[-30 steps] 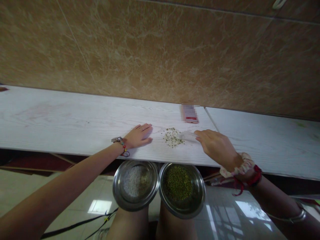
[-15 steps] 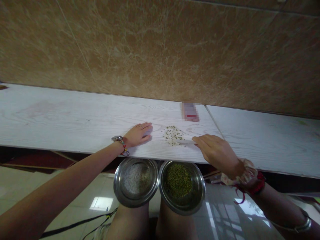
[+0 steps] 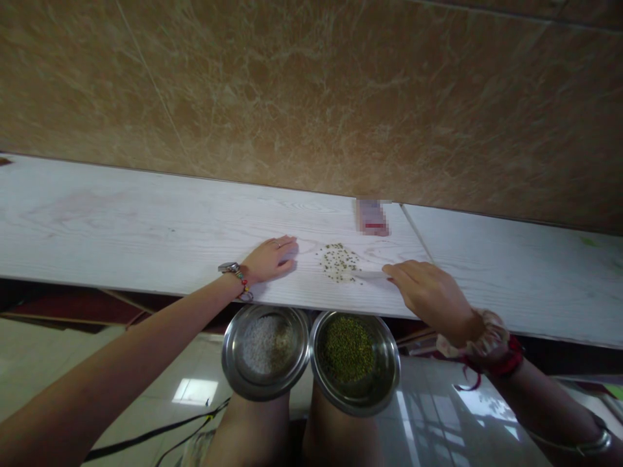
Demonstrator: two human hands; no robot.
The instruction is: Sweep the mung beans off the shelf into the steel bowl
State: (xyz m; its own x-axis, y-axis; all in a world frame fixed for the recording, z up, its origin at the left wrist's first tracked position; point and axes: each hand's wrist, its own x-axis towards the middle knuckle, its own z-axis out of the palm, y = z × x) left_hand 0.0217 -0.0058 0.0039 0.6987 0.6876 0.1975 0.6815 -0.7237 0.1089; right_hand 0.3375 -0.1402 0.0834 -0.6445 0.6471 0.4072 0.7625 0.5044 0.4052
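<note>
My left hand lies flat on the white wooden tabletop, fingers stretched out, just left of a small pile of mixed green beans and white grains. My right hand is closed in a pinch on a thin white flat strip whose tip touches the pile's near right edge. On my knees below the table edge stand two steel bowls: the left bowl holds white rice, the right bowl holds green beans.
A small pink and red object, blurred, lies against the brown marbled wall behind the pile. A seam splits the tabletop to the right. A black cable runs over the tiled floor.
My right hand has drawn back slightly toward me with the white strip, which now lies lower beside the pile. My left hand has stayed flat in place.
</note>
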